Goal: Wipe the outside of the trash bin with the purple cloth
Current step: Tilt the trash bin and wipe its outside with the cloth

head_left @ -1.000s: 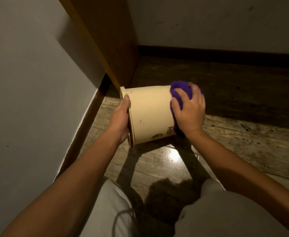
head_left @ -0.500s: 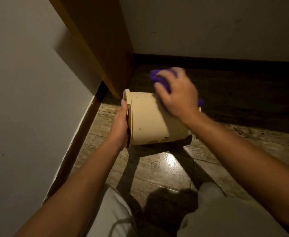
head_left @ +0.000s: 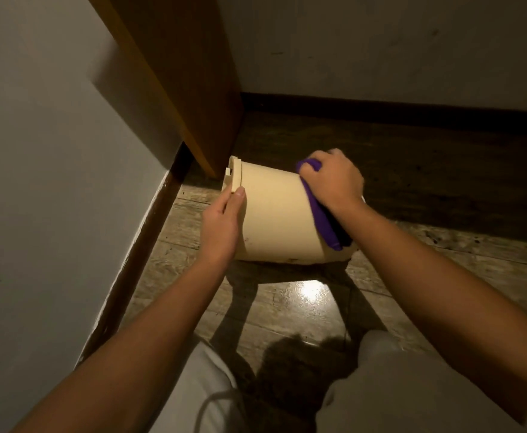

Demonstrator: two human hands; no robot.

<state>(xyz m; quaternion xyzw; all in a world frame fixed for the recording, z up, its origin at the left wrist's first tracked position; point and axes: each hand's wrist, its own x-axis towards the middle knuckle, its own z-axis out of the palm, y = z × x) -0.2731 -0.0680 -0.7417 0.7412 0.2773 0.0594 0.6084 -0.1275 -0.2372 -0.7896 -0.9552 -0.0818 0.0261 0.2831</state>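
Observation:
A cream plastic trash bin (head_left: 274, 217) lies tipped on its side above the wooden floor, its rim pointing left and its base to the right. My left hand (head_left: 221, 226) grips the bin at the rim end, thumb on the outer wall. My right hand (head_left: 334, 179) presses the purple cloth (head_left: 321, 220) against the bin's base end. The cloth shows as a strip running down under my palm and as a fold near my fingers. The bin's opening and its far side are hidden.
A grey wall (head_left: 53, 182) with a dark baseboard runs along the left. A brown wooden panel (head_left: 178, 82) stands just behind the bin's rim. The back wall has a dark baseboard too. My knees in light trousers (head_left: 412, 385) are below the bin.
My right hand with the cloth slid from the bin's upper wall near the middle back toward the base end. The bin has turned a little in my left hand, which shifted along the rim.

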